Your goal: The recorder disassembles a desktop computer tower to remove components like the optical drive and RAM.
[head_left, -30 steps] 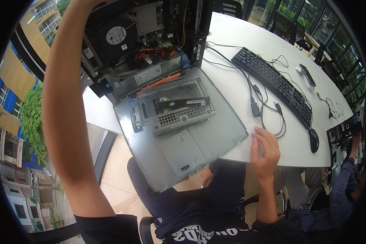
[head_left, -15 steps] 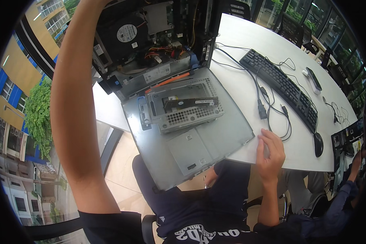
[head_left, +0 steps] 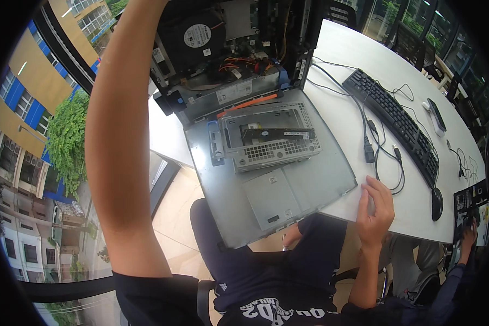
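I see the open black metal computer case (head_left: 236, 49) at the far edge of a flat grey metal panel (head_left: 312, 185). Just right of that panel, the right hand (head_left: 377, 212) is empty, fingers loosely curled; the left is beyond my view, grip unknown.

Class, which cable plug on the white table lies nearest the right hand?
The thick black plug, just beyond the right hand; the slimmer plugs lie farther from its fingers.

Shirt (head_left: 229, 316): black, short-sleeved.
Shirt print (head_left: 263, 311): large white block lettering.
Left sleeve (head_left: 157, 299): plain black, ending above the elbow.
Trousers (head_left: 216, 231): dark navy, both legs.
Right hand (head_left: 376, 217): bare.
Forearms: bare.
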A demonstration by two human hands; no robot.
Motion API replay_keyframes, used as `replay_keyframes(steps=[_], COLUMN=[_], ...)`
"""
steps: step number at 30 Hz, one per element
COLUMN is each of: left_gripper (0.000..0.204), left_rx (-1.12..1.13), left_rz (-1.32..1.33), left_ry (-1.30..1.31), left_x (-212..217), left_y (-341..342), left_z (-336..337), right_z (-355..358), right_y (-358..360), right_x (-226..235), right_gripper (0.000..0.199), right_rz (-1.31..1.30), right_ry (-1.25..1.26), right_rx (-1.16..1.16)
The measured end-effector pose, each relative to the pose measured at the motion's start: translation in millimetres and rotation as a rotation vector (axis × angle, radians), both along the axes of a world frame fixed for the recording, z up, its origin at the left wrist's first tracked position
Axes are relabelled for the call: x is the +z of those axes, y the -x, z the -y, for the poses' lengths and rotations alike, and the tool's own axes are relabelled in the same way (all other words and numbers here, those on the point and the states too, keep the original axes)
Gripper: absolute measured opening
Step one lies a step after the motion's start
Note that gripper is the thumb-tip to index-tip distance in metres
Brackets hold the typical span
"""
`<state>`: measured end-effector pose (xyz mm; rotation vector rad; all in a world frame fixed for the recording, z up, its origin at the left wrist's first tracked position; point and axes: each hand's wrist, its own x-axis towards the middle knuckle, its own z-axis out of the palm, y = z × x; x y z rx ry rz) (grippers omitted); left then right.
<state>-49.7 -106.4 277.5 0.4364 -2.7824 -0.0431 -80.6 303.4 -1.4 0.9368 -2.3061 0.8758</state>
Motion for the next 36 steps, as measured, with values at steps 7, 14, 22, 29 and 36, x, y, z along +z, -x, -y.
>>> replay_keyframes(steps=[7, 14, 22, 29, 36], left_gripper=[0.085, 0.073, 0.078, 0.090, 0.086], left_rx=[0.051, 0.053, 0.054, 0.174, -0.080], left_rz=[0.094, 0.001, -0.063, 0.042, 0.051], left_ry=[0.061, 0.221, 0.226, 0.093, 0.153], left_x=[14, -7, -12, -6, -8], left_y=[1, -18, -15, -11, -19], left_z=[7, -21, -10, -33, 52], right_z=[3, -11, -17, -19, -21], right_y=[-1, 4, 6, 6, 5], right_x=[-1, -1, -1, -1, -4], right_gripper=[0.013, 0.014, 0.020, 0.020, 0.020], right_rz=[0.024, -0.024, -0.037, -0.014, 0.019], right_ry=[0.034, -0.028, -0.049, -0.037, 0.008], right_rx=[0.026, 0.034, 0.175, 0.201, 0.235])
